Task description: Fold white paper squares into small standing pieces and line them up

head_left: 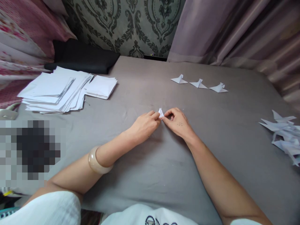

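- White shirt (140, 215) is showing on the near side of the small folded paper (161, 113).
- Left hand's (145, 126) grip is pinching that paper from its left; right hand (178, 122) is touching its right edge, whether pinching I cannot tell.
- Its tip is pointing away from the wearer.
- Paper birds (198, 84) are sitting beyond it, rightward.

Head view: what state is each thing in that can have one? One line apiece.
White paper piece: folded, partly hidden by fingers
Left hand: pinching the paper
Right hand: fingertips at the paper's edge; grip unclear
Three paper figures: folded, in a slanting row
Paper heap: folded, jumbled, cut off by the frame
Large paper stack: uneven
Small paper stack: slightly uneven
Bangle: worn on the left arm
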Demonstrator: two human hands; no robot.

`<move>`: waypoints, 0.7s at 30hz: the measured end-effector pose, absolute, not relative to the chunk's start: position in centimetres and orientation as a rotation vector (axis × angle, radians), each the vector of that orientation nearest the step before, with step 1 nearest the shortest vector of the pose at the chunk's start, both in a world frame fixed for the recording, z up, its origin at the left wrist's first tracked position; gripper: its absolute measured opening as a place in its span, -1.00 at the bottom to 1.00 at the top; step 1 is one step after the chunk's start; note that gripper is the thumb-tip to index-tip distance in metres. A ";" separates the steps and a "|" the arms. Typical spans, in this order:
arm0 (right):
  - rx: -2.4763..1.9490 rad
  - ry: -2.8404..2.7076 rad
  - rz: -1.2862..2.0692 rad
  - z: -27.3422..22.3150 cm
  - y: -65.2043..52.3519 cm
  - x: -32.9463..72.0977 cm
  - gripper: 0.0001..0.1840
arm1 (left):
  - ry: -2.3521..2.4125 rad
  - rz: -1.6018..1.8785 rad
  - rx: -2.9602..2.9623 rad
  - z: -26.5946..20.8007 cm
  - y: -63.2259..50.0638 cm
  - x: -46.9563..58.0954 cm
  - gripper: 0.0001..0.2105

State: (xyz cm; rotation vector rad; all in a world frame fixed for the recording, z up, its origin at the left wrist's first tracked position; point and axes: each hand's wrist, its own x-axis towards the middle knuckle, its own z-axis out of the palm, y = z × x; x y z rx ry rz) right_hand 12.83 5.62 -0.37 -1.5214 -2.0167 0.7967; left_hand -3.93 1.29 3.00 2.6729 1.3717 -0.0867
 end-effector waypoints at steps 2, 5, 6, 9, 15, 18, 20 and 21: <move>-1.526 -2.013 0.816 -0.3 5.6 12.8 -0.87 | 1.377 -0.069 2.659 2.9 1.3 -4.0 -0.72; -1.525 -2.008 0.846 -0.2 5.7 12.9 -0.88 | 1.394 -0.003 2.625 2.8 1.4 -4.2 -0.72; -1.525 -2.005 0.859 -0.2 5.8 13.0 -0.90 | 1.398 0.018 2.611 2.7 1.4 -4.2 -0.71; -1.528 -1.998 0.924 0.0 5.9 13.2 -0.91 | 1.394 0.061 2.580 2.6 1.5 -4.4 -0.69; -1.495 -1.990 0.989 0.1 6.2 13.5 -0.91 | 1.307 0.164 2.559 2.5 1.9 -5.4 -0.66; -1.461 -2.008 1.003 -0.1 6.3 13.7 -0.87 | 1.257 0.189 2.573 2.5 2.1 -5.6 -0.65; -1.446 -2.026 0.985 -0.2 6.3 13.8 -0.81 | 1.264 0.235 2.571 2.2 2.2 -5.6 -0.66; -1.439 -2.032 0.968 -0.2 6.3 13.8 -0.80 | 1.279 0.283 2.560 1.9 2.3 -5.5 -0.67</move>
